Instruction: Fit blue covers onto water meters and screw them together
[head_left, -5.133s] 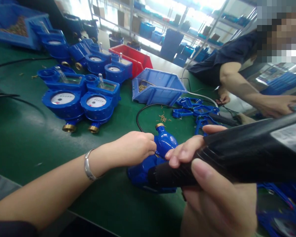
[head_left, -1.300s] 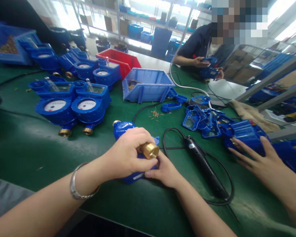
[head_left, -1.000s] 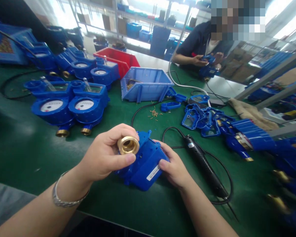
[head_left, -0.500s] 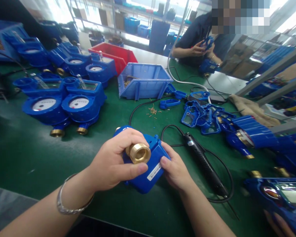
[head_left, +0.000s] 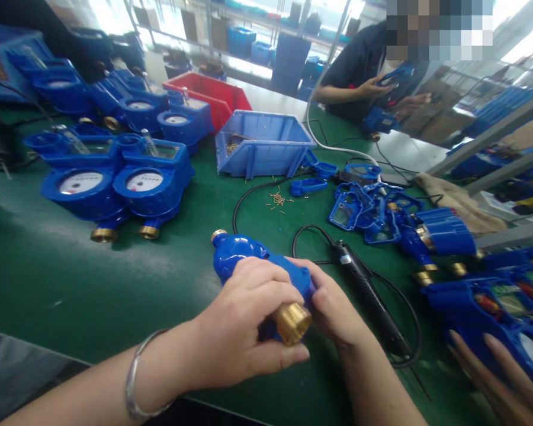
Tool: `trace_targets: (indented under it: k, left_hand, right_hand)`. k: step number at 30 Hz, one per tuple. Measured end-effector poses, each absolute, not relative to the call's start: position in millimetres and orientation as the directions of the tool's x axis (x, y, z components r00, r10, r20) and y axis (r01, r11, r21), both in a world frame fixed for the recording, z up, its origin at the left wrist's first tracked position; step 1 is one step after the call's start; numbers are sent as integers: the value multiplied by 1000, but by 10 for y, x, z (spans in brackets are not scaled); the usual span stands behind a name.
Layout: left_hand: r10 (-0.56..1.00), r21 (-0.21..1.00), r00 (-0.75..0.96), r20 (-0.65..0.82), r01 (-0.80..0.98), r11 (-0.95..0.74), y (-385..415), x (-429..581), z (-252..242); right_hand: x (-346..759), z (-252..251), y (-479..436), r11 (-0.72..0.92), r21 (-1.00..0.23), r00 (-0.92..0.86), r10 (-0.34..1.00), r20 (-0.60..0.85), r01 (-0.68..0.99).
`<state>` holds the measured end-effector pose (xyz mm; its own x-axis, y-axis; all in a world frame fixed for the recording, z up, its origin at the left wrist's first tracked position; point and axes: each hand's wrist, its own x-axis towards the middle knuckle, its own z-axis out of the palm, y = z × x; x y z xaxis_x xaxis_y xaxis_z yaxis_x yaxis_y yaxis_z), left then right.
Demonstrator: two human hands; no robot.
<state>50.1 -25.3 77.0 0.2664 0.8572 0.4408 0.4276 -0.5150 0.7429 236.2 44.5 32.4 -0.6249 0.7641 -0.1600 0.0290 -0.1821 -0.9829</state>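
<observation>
A blue water meter with brass threaded ends is held between both hands, tilted over the green table. My left hand wraps round its near end, thumb and fingers about the brass fitting. On the far right side of the body, my right hand grips the blue housing. The meter's dial and underside are hidden. Just right of my right hand lies a black electric screwdriver with its cable. Small brass screws are scattered beyond the meter.
Finished-looking blue meters stand at the left. A blue bin and red bin stand behind. Blue cover frames lie at right. Another person's hand touches a meter at lower right; a co-worker sits across.
Both hands have turned the meter, so its brass end swings right and down and its labelled face is out of sight. At lower right, another person's hand and meter have moved further into view.
</observation>
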Motion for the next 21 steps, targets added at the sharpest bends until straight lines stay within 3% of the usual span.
trace_targets:
  k: [4, 8, 10, 15, 21]
  left_hand:
    - [821, 754, 218, 527, 325, -571, -324, 571, 688]
    - [746, 756, -164, 646, 273, -595, -418, 465, 573]
    - [682, 730, -268, 681, 327, -601, -477, 384, 502]
    - [672, 606, -107, 732, 553, -572, -652, 266, 313]
    - [672, 483, 46, 739, 659, -576, -761, 284, 235]
  right_hand:
    - [2392, 328, 482, -396, -917, -552, 776, -305, -49]
    - [2382, 287, 527, -487, -863, -542, 765, -346, -136]
    - [2382, 277, 548, -494, -859, -547, 760, -351, -136]
    - [2409, 279, 539, -487, -861, -541, 768, -342, -146]
    - [2480, 202, 499, -397, -907, -542, 798, -265, -140]
